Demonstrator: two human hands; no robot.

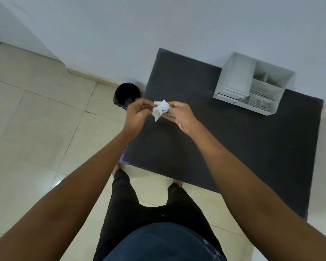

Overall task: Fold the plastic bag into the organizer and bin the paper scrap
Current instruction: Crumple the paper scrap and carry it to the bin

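A crumpled white paper scrap [160, 109] is held between both hands above the left part of the dark table [233, 147]. My left hand [137, 114] pinches its left side and my right hand [181, 115] pinches its right side. A white plastic organizer [233, 72] with several compartments stands at the table's far right corner; a flat white thing lies in its front left slot. A black round bin [127, 93] stands on the floor just left of the table, partly hidden behind my left hand.
The table stands against a white wall [158, 25]. Beige tiled floor [36, 119] spreads to the left. My legs in dark trousers stand at the table's near edge.
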